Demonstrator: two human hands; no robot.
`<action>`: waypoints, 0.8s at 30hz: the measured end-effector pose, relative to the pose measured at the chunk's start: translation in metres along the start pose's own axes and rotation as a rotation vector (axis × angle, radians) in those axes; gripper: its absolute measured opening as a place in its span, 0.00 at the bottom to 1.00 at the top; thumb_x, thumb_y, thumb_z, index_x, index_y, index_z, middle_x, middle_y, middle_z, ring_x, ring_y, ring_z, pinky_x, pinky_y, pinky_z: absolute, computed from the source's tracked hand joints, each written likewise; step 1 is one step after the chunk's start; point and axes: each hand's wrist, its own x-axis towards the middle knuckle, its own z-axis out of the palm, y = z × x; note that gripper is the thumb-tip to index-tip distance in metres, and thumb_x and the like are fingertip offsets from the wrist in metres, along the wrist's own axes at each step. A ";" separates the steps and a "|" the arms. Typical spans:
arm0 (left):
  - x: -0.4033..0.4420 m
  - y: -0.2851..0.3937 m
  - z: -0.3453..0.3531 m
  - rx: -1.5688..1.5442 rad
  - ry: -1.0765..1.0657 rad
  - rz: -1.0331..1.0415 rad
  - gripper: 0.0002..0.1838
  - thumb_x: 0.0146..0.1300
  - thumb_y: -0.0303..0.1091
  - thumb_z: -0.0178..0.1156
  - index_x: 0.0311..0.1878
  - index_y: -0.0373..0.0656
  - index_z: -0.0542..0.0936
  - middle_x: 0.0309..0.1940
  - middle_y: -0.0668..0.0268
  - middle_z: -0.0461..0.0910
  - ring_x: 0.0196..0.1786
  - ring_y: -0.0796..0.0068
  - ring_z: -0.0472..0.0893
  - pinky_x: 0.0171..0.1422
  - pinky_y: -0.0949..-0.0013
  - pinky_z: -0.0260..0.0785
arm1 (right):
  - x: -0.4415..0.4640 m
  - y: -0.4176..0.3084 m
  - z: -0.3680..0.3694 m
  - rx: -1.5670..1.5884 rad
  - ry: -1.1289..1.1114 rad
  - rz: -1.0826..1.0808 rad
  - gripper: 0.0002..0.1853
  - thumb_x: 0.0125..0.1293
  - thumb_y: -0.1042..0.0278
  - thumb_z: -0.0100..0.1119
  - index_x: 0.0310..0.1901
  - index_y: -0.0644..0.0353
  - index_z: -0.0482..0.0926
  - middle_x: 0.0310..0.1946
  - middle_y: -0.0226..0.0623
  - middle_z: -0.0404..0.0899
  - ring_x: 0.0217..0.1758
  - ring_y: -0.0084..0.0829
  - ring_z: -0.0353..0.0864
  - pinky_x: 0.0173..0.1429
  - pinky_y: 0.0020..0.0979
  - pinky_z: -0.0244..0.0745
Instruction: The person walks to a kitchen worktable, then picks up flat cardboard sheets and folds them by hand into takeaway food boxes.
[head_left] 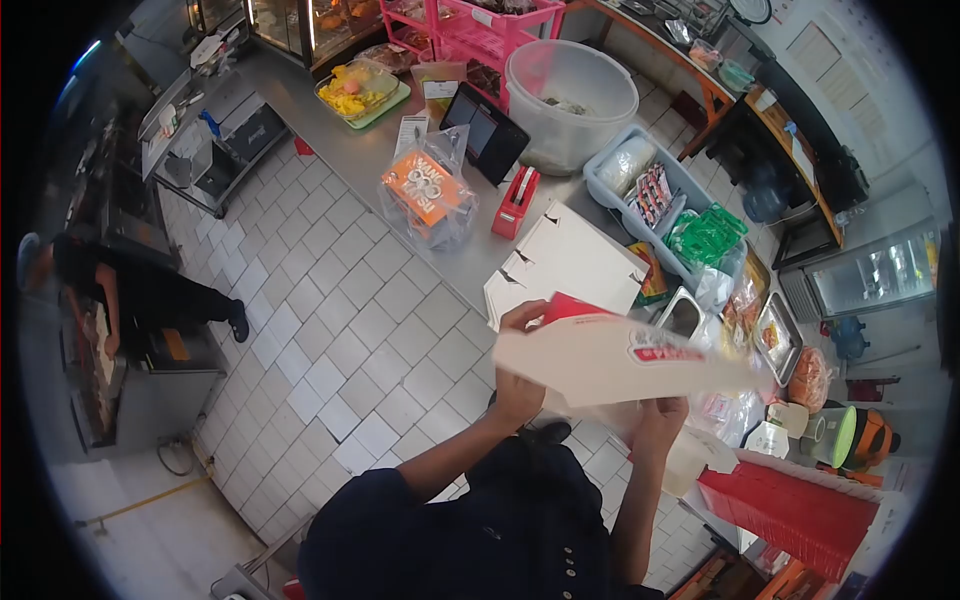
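Note:
A cream cardboard food box (600, 358) with red print and a red patch on its upper edge is held up before me, partly unfolded and blurred at its right end. My left hand (520, 375) is closed on its left end, the fingers partly behind the card. At the lower edge, my right hand (660, 422) pinches the card. Just beyond lies a stack of flat white box blanks (570, 265) with dark slots, on the steel counter (365, 165). A red tape dispenser (515, 203) stands behind the stack.
A bagged orange box (425, 190), a tablet (480, 132), a clear tub (570, 110) and a blue-grey basket (625, 205) of packets crowd the counter. Red cartons (790, 510) are at my right. Another person (150, 290) works at the far left.

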 end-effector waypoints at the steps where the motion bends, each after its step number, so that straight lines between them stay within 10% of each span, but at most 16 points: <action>1: 0.000 -0.004 -0.001 0.067 -0.007 0.056 0.31 0.64 0.31 0.65 0.67 0.35 0.66 0.65 0.55 0.68 0.57 0.65 0.76 0.64 0.62 0.68 | 0.003 0.002 -0.004 -0.203 0.045 -0.109 0.19 0.71 0.71 0.57 0.60 0.68 0.74 0.52 0.44 0.81 0.56 0.35 0.79 0.63 0.34 0.71; 3: -0.004 -0.008 -0.005 0.135 -0.014 0.112 0.30 0.62 0.31 0.67 0.66 0.36 0.69 0.64 0.54 0.69 0.56 0.63 0.77 0.63 0.62 0.69 | -0.002 -0.017 -0.001 -0.222 0.268 -0.188 0.17 0.68 0.72 0.58 0.55 0.71 0.76 0.48 0.43 0.82 0.54 0.34 0.80 0.60 0.34 0.73; 7: -0.031 -0.003 -0.023 0.604 -0.161 0.717 0.28 0.61 0.31 0.68 0.63 0.37 0.71 0.61 0.56 0.71 0.53 0.63 0.79 0.59 0.63 0.70 | 0.012 -0.052 -0.040 -0.010 -0.277 -0.242 0.17 0.57 0.62 0.66 0.40 0.69 0.81 0.34 0.35 0.82 0.38 0.27 0.80 0.47 0.29 0.74; 11: -0.036 -0.001 -0.010 0.594 -0.224 0.794 0.26 0.63 0.32 0.68 0.62 0.38 0.73 0.56 0.57 0.74 0.51 0.65 0.80 0.55 0.64 0.71 | 0.005 -0.089 -0.031 -0.164 -0.525 -0.293 0.14 0.49 0.86 0.66 0.40 0.64 0.86 0.37 0.37 0.87 0.42 0.28 0.85 0.52 0.29 0.76; 14: -0.038 0.006 -0.007 0.603 -0.260 0.805 0.24 0.64 0.32 0.67 0.62 0.38 0.74 0.53 0.58 0.75 0.49 0.66 0.80 0.52 0.65 0.72 | 0.006 -0.079 -0.035 -0.280 -0.268 -0.482 0.05 0.64 0.78 0.64 0.41 0.66 0.84 0.37 0.41 0.87 0.45 0.36 0.86 0.57 0.34 0.76; 16: -0.042 0.012 -0.008 0.609 -0.280 0.801 0.23 0.65 0.32 0.67 0.61 0.39 0.75 0.51 0.59 0.77 0.48 0.67 0.81 0.50 0.65 0.73 | 0.009 -0.060 -0.048 0.117 0.047 -0.110 0.25 0.81 0.52 0.44 0.41 0.68 0.82 0.38 0.43 0.86 0.44 0.38 0.85 0.61 0.37 0.72; 19: -0.047 0.010 0.014 0.597 -0.280 0.762 0.21 0.66 0.32 0.66 0.60 0.39 0.76 0.48 0.60 0.78 0.47 0.68 0.82 0.47 0.66 0.73 | -0.003 -0.058 -0.044 0.377 -0.400 0.136 0.42 0.81 0.37 0.20 0.42 0.68 0.81 0.38 0.43 0.84 0.45 0.38 0.83 0.62 0.38 0.71; 24: -0.059 0.011 0.056 0.590 -0.262 0.625 0.18 0.68 0.32 0.66 0.59 0.40 0.78 0.42 0.62 0.81 0.44 0.71 0.83 0.42 0.68 0.74 | -0.014 -0.075 0.004 0.965 -0.050 0.184 0.12 0.74 0.62 0.61 0.49 0.61 0.78 0.41 0.33 0.80 0.42 0.26 0.79 0.55 0.35 0.73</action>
